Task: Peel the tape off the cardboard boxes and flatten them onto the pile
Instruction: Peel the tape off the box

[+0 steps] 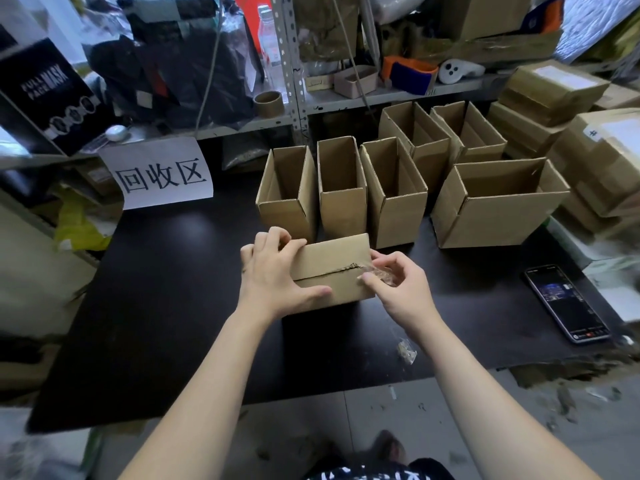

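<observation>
A small closed cardboard box (332,263) stands on the black table (166,306) in front of me. My left hand (273,271) grips its left end, thumb along the front face and fingers curled over the far edge. My right hand (398,282) pinches a crumpled strip of clear tape (379,273) at the box's right end, where the seam shows torn brown fibres. The tape is partly lifted off the seam.
Several open empty boxes (343,188) stand in rows behind the held box. Sealed boxes (554,91) are stacked at the right. A phone (568,303) lies on the table's right side, a wad of peeled tape (407,351) near the front edge. A paper sign (159,174) hangs at the left shelf.
</observation>
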The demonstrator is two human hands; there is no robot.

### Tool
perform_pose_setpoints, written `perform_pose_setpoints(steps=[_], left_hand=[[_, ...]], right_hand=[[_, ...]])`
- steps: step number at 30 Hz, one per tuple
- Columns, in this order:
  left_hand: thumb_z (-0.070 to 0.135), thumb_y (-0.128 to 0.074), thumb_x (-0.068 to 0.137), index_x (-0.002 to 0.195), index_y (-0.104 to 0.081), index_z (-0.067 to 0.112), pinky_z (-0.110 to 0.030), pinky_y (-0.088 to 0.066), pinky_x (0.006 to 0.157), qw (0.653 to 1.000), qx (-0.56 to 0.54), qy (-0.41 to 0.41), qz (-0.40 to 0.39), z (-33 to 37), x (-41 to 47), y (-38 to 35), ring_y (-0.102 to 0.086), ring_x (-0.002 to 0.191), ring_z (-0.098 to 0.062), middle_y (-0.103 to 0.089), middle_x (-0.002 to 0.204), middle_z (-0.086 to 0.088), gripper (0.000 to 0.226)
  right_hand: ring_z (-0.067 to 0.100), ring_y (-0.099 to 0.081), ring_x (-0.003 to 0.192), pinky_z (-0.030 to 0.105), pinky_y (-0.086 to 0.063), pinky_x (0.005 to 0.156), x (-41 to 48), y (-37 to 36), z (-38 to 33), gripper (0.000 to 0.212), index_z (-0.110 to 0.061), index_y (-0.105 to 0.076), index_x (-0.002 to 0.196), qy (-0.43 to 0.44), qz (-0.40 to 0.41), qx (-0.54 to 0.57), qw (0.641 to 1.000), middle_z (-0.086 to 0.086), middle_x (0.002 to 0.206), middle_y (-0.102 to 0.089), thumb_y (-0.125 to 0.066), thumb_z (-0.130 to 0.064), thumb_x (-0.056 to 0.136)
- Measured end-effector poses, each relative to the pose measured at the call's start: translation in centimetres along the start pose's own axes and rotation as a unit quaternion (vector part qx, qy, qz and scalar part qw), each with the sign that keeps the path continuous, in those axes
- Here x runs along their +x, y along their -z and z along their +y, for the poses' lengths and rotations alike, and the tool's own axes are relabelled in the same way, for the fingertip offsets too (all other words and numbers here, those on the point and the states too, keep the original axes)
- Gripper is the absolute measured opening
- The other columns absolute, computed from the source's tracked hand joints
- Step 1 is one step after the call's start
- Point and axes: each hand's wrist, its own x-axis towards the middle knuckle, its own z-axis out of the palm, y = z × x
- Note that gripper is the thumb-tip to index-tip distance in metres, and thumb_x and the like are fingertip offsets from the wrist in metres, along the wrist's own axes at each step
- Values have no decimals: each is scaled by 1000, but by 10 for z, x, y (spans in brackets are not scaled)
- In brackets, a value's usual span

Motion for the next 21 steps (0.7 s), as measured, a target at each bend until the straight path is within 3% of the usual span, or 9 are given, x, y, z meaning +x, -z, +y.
perform_pose_setpoints(steps=[2,5,9,11,14,18,21], left_hand=[[75,-83,52,111,-69,23,-42,-40,90,1000,-15,-9,7,2,-4,-3,-45,100,-18,-51,105,6,80],[61,-93,48,88,-61,16,-43,-47,76,999,-31,-9,20,2,-16,-16,-48,87,-22,-52,92,2,68],[55,-94,55,79,-55,17,-38,-48,64,999,-53,0,-5,-3,-36,-32,-49,78,-20,-52,85,3,59],[52,-93,60,88,-61,17,-37,-47,70,998,-42,2,-50,-5,-45,-42,-51,81,-21,-52,91,3,55],[46,-89,68,113,-66,18,-37,-44,85,996,-33,25,-80,-7,-61,-58,-52,103,-23,-52,114,-1,57],[48,-81,75,142,-53,27,-46,-26,108,993,-17,58,-97,-11,-77,-69,-31,146,-23,-37,155,-3,76],[54,-77,77,147,-45,32,-48,-24,109,993,18,50,-109,-13,-76,-73,-22,152,-20,-29,163,-3,80]], right_hand=[[3,-68,110,25,-57,90,0,-1,5,16,-13,-65,91,21,-30,-26,999,-12,124,-71,-77,-4,86],[4,-68,110,26,-56,91,-3,-3,15,18,-16,-66,90,26,-57,-46,997,-16,123,-71,-76,-1,85],[5,-68,109,23,-56,90,-6,-3,33,29,-15,-64,99,-5,-85,-58,995,-9,114,-74,-75,6,82],[3,-68,109,25,-56,94,-7,-3,40,37,-19,-63,109,-42,-126,-72,988,-7,113,-72,-79,1,83],[6,-69,106,28,-55,99,-11,-12,52,44,-20,-61,120,-78,-148,-96,981,-5,114,-70,-79,0,84],[6,-70,107,34,-54,103,-16,-20,64,40,-20,-64,121,-73,-104,-95,987,-5,113,-73,-75,-1,88],[3,-66,114,34,-52,105,-17,-22,63,42,-20,-67,128,-56,-95,-113,987,-9,122,-71,-76,-9,88]])
